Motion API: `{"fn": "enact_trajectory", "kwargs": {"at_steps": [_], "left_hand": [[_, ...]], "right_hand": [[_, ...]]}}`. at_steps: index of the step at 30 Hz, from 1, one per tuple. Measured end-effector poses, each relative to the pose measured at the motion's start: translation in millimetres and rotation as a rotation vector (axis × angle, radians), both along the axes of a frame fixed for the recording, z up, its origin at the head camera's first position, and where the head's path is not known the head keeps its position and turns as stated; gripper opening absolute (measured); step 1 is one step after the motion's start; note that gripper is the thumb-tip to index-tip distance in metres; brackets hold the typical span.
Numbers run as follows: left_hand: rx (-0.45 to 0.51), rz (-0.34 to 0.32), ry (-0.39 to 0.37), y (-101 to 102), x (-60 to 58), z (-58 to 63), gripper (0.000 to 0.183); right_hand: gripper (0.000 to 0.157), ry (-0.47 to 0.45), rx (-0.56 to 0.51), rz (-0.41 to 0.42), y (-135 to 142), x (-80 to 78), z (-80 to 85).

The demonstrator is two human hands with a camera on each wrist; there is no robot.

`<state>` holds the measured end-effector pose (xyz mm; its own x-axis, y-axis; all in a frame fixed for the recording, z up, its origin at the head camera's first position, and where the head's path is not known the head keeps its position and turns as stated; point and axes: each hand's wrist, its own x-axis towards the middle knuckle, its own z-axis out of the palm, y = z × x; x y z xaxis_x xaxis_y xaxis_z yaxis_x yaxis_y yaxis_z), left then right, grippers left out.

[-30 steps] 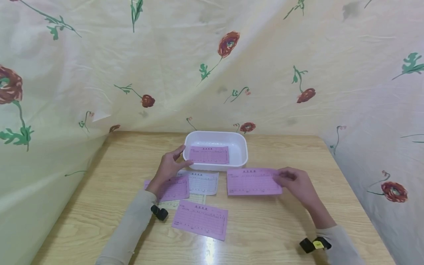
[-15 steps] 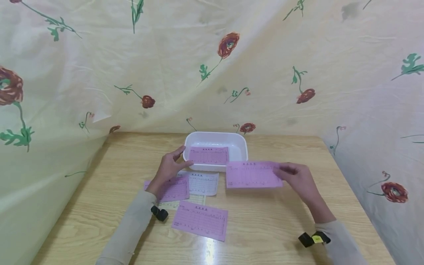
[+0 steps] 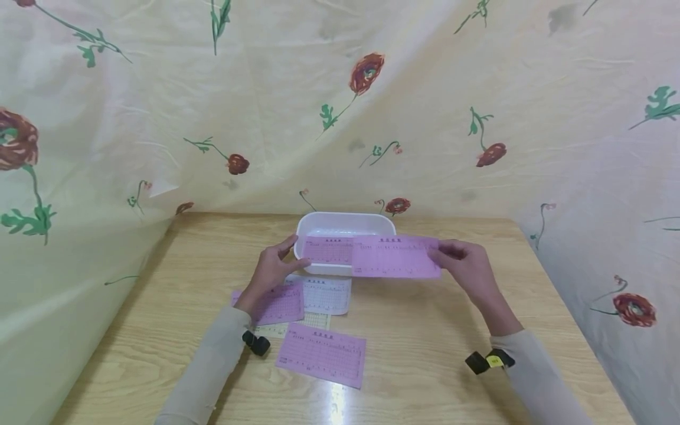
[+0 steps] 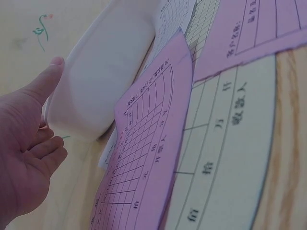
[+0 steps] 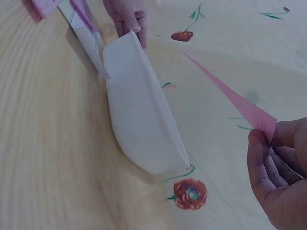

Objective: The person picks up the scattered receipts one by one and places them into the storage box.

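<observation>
Above the tub (image 5: 132, 110), the slip (image 3: 395, 257) pinched by the right hand (image 3: 468, 267) is best held level; the left hand (image 3: 270, 270) is spread.

My head view shows me a white tray (image 3: 329, 269); from it, a pink, dark-gridded slip (image 3: 395, 257) at three o'clock; a pale-greenish gridded slip (image 3: 317, 321) at seven; light-brown wood grain on the table (image 3: 425, 354); at twelve, cream cloth (image 3: 297, 106) with red flowers and green stems.
</observation>
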<state>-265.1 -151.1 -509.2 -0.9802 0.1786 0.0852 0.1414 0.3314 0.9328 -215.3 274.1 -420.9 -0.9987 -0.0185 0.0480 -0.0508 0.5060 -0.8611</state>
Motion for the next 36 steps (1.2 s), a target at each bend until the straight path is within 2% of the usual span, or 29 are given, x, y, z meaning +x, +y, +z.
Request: {"fn": "enact_trajectory", "kwargs": {"at_steps": [14, 26, 32, 36], "left_hand": [[-0.026, 0.02, -0.004, 2.0, 0.5, 1.4, 0.089], [-0.021, 0.02, -0.006, 0.7, -2.3, -0.5, 0.09], [-0.025, 0.018, 0.005, 0.8, -3.0, -1.7, 0.089], [-0.023, 0.017, 0.014, 0.6, -2.3, -1.8, 0.089]], "right_hand": [[0.037, 0.066, -0.05, -0.012, -34.6, -34.7, 6.3], [0.033, 0.026, -0.107, -0.032, -65.1, -66.4, -2.6], [0.031, -0.011, -0.098, -0.083, -83.5, -73.5, -9.9], [0.03, -0.036, -0.084, -0.084, -94.4, -78.7, -16.5]]}}
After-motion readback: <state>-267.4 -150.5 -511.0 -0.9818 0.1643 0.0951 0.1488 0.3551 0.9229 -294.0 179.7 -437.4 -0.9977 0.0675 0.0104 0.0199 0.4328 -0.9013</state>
